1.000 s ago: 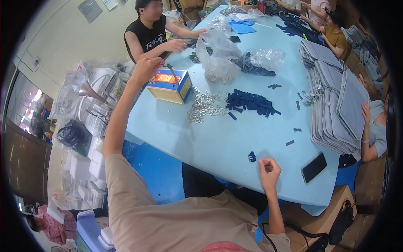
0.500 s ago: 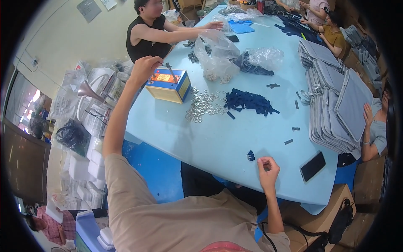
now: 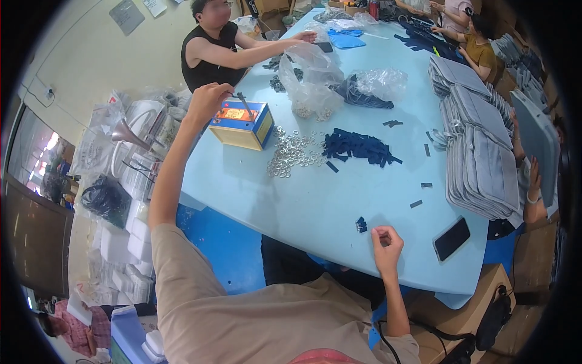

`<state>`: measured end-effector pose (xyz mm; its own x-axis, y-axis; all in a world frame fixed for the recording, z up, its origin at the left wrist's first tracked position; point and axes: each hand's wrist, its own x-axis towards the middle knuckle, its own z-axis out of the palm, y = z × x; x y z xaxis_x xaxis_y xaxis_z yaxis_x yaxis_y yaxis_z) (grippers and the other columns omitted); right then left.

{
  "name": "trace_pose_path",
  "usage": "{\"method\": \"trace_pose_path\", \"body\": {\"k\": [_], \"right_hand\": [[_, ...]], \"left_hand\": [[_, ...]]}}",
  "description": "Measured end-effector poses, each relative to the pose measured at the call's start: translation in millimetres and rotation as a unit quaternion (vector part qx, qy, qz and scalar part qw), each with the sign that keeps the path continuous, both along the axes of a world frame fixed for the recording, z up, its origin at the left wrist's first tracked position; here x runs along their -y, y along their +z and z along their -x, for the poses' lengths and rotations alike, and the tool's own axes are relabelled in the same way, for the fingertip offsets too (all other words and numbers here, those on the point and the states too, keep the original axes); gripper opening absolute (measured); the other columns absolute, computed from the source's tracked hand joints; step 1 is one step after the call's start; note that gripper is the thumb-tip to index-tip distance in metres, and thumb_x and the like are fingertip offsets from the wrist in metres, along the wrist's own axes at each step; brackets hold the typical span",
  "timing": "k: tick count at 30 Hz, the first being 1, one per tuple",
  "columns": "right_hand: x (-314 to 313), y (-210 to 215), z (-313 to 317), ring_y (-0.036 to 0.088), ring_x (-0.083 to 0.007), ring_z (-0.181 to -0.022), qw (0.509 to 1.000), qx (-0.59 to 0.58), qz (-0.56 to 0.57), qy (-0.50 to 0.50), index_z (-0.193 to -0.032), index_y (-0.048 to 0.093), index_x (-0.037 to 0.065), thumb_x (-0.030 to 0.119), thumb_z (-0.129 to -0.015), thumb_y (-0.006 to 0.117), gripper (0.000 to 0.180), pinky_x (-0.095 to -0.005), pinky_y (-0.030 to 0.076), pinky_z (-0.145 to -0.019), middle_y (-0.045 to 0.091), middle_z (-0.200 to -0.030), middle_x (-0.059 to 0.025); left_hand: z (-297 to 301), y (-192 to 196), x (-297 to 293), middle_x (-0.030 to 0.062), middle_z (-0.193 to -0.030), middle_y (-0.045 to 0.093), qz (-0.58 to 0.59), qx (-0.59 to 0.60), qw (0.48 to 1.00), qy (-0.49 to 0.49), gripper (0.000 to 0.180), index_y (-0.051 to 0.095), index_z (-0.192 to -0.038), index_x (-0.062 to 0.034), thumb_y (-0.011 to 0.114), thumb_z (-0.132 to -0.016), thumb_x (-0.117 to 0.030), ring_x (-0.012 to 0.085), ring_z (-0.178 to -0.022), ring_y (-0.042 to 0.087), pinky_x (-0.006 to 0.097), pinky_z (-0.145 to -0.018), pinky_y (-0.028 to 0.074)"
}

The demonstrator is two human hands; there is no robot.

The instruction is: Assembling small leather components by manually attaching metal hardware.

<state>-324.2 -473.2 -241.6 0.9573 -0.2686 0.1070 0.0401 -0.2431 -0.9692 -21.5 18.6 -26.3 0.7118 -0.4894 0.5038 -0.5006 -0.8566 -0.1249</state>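
Observation:
My left hand (image 3: 209, 102) is stretched out to a blue and cream box-shaped device (image 3: 245, 130) with an orange top and an upright metal post. Its thumb and fingers are pinched together over the box's far left corner; what they hold is too small to make out. Near the table's front edge, my right hand (image 3: 387, 246) has its thumb and fingertips pressed together, with any small thing between them hidden. Just left of it lie a few dark blue strap pieces (image 3: 362, 224) with metal rings. Farther in are a spread of metal rings (image 3: 291, 155) and a heap of dark blue strap pieces (image 3: 357, 147).
A black phone (image 3: 451, 239) lies right of my right hand. Stacked grey padded sleeves (image 3: 476, 142) stand at the table's right side, by a co-worker's hand (image 3: 534, 176). Clear plastic bags (image 3: 312, 79) sit farther back. Another person (image 3: 212, 51) sits at the far left.
The co-worker on the right has lifted a grey sleeve off the stack and tilted it upright, away to the right. My two hands hold nearly the same places.

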Motion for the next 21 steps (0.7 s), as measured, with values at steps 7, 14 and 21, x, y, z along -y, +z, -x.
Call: {"method": "trace_pose_path", "body": {"k": [7, 14, 21], "right_hand": [[1.3, -6.2, 4.1, 0.065, -0.0101, -0.072, 0.999, 0.032, 0.002, -0.014, -0.092, 0.070, -0.002, 0.004, -0.092, 0.075, 0.008, -0.0248, 0.052, -0.065, 0.069, -0.079, -0.0058], [-26.3, 23.7, 8.4, 0.066, -0.0102, -0.078, 0.994, 0.099, -0.031, -0.024, -0.094, 0.069, -0.003, 0.001, -0.091, 0.075, 0.007, -0.0259, 0.055, -0.073, 0.071, -0.085, -0.0054], [-54.0, 99.9, 13.5, 0.071, -0.0157, -0.081, 0.985, 0.152, -0.062, 0.059, -0.095, 0.070, -0.001, -0.004, -0.088, 0.074, 0.009, -0.0273, 0.055, -0.075, 0.071, -0.090, -0.0087]], "left_hand": [[24.0, -7.4, 23.3, 0.0110, -0.095, 0.077, 0.169, -0.064, 0.984, 0.006, 0.014, 0.075, -0.104, -0.0080, 0.070, -0.090, -0.006, 0.0263, -0.083, 0.075, 0.033, -0.072, 0.057], [153.9, -52.1, 136.0, 0.0131, -0.100, 0.076, 0.572, -0.323, 0.743, -0.127, 0.014, 0.071, -0.104, 0.0022, 0.076, -0.091, 0.000, 0.0121, -0.087, 0.070, 0.027, -0.077, 0.056], [246.1, -93.1, 232.4, 0.0164, -0.099, 0.076, 0.671, -0.456, 0.566, -0.147, 0.017, 0.072, -0.102, 0.0022, 0.078, -0.086, 0.005, 0.0170, -0.086, 0.071, 0.031, -0.077, 0.059]]}}
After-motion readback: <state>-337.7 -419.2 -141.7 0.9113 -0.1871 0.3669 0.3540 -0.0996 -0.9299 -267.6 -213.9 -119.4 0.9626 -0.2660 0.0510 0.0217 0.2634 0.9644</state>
